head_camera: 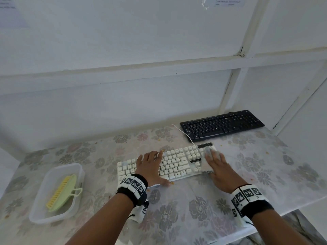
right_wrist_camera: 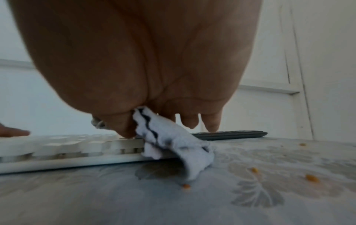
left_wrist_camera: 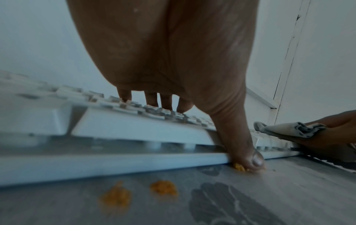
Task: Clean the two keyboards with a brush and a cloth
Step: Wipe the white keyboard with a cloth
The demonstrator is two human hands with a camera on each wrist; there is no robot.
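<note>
Your left hand [head_camera: 150,167], fingers spread flat, pins the white keyboard [head_camera: 177,165] steady, so your right hand [head_camera: 219,171] (gripping cloth [head_camera: 207,165]) can wipe its numpad end.

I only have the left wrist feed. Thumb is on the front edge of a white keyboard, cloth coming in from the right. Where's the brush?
Observer: The brush lies in a clear plastic tub on the table, left of the white keyboard; no hand touches it.
Operator: Second keyboard?
Observer: A black keyboard sits behind the white one, toward the right, near the wall, untouched.
Operator: What does the right hand cover?
Observer: The right hand presses the cloth onto the white keyboard's right end, over the number pad; one cloth corner hangs over the front edge.
Operator: Crumbs on that side?
Observer: Yes, small orange crumbs dot the tablecloth right of the cloth.
</note>
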